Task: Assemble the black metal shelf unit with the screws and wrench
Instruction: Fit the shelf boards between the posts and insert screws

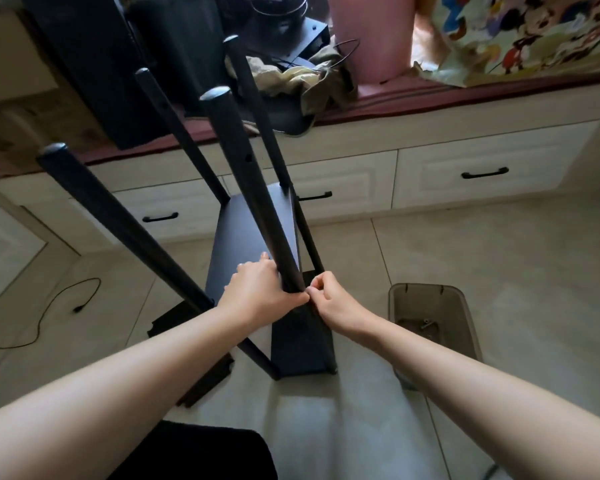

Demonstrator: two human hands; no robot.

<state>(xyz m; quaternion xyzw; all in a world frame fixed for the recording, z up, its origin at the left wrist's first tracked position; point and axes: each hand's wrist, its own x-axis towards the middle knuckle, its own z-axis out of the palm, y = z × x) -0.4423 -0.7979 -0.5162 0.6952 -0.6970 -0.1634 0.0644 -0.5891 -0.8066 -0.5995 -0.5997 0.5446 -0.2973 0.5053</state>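
Left hand (pixel 260 289) gripped the near pole (pixel 246 188) low down, right hand (pixel 329 299) fingers pinched something hidden at the shelf (pixel 243 244) corner, bin (pixel 430 317) close right.

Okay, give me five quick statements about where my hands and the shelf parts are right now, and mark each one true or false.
1. Both hands meet at the near post of the shelf frame. True: the left hand grips the near post and the right hand pinches at the same joint.
2. The right hand swings a hammer. False: its fingers pinch something small at the joint; what it is cannot be made out.
3. A translucent bin stands on the floor to the right of the frame. True, with small hardware at its bottom.
4. The frame has only two posts. False: four capped posts rise from it.
5. A black cable lies on the floor to the left. True.
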